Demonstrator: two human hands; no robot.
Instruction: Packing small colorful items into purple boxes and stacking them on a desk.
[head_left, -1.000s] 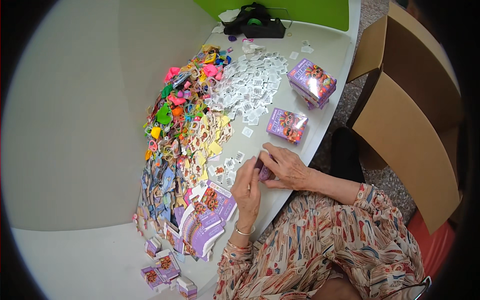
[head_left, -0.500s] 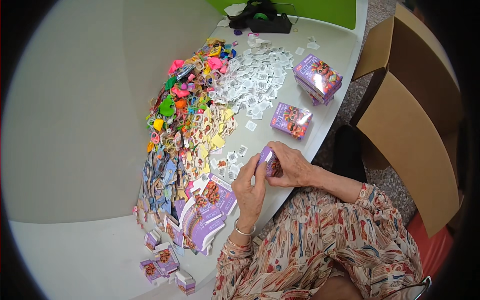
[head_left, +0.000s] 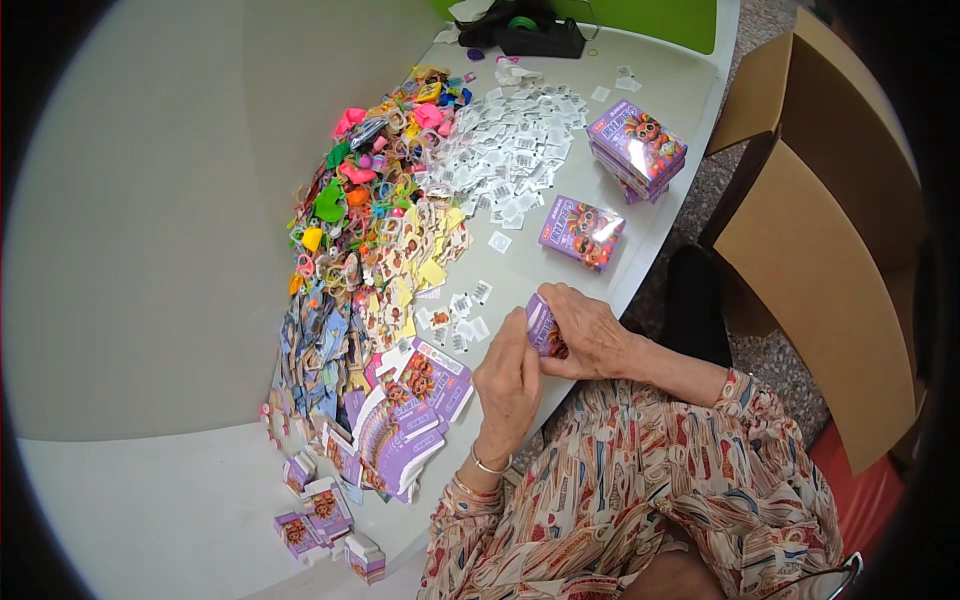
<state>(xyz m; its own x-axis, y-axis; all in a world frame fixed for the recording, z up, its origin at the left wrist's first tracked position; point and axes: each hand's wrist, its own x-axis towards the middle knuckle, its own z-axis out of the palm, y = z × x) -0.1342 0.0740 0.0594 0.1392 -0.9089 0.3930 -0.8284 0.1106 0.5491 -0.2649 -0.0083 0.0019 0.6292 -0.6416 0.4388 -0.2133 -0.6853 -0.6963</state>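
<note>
Grey tabletop (head_left: 150, 300) carries a long heap of colourful plastic toys (head_left: 370, 190), small white packets (head_left: 510, 150) and flat purple cartons (head_left: 400, 440). At its near edge both hands meet on one small purple box (head_left: 541, 325): the left hand (head_left: 508, 380) stands upright with fingers pressed against the box's left side, and the right hand (head_left: 590, 330) curls over it from the right, closed around it. Two finished purple boxes (head_left: 582, 232) and a stack (head_left: 636, 148) lie just beyond. An open cardboard carton (head_left: 810, 260) stands at the right.
</note>
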